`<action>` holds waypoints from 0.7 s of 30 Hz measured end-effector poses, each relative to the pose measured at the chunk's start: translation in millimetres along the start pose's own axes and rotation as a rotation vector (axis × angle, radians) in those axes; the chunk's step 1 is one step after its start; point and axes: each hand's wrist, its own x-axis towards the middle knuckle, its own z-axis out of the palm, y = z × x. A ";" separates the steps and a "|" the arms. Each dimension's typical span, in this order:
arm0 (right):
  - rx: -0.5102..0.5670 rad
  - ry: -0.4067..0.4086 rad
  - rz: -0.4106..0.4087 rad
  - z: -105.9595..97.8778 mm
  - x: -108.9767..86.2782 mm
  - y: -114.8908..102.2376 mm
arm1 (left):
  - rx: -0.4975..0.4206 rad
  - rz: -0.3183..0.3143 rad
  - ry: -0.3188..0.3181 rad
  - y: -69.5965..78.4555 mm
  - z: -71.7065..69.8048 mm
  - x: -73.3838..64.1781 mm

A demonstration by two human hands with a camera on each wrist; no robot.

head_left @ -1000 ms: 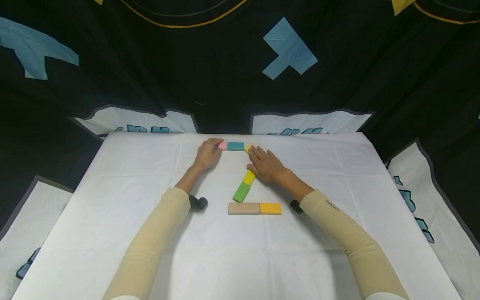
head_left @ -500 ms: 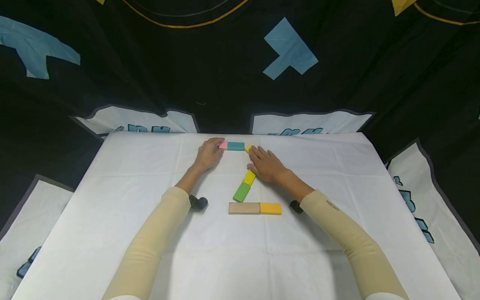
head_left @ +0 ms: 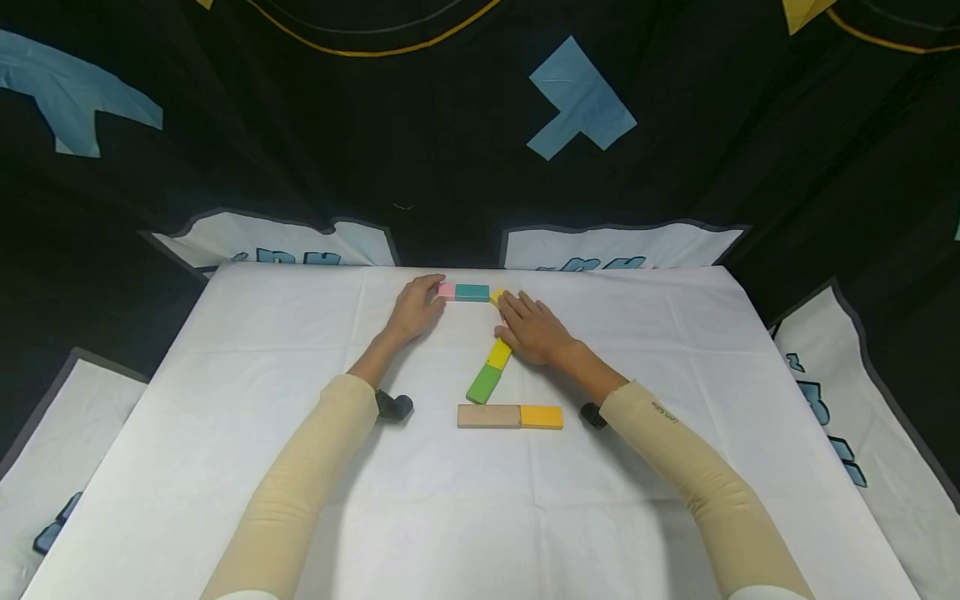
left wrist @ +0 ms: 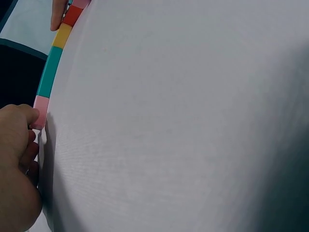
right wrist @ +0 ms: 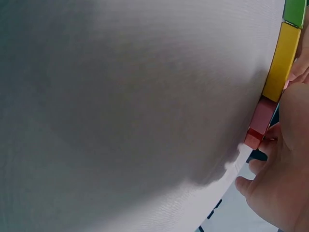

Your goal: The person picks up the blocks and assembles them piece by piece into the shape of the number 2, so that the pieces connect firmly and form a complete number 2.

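Note:
Wooden blocks lie in a Z-like outline on the white table. My left hand [head_left: 417,308] pinches the pink block [head_left: 447,292] at the left end of the top row. Beside that block come a teal block [head_left: 472,293] and a small yellow block [left wrist: 62,36]. My right hand [head_left: 534,329] rests with fairly straight fingers over the upper slanted row. It covers most of a red block [right wrist: 254,138] and a second pink block [right wrist: 263,115]. Below its thumb, a longer yellow block [head_left: 498,354] and a green block [head_left: 483,384] continue the slant.
A beige block [head_left: 489,417] and an orange-yellow block [head_left: 542,417] form the bottom row, end to end. The white cloth-covered table [head_left: 420,517] ends just beyond the top row. A black curtain [head_left: 450,150] with blue patches hangs behind it.
Both hands stay in nearly the same place. The blocks show no clear movement beyond a slight shift of the whole view.

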 end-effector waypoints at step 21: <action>0.006 0.143 0.075 -22.3 -28.3 31.0 | 0.077 0.093 -0.019 4.6 -36.2 -17.9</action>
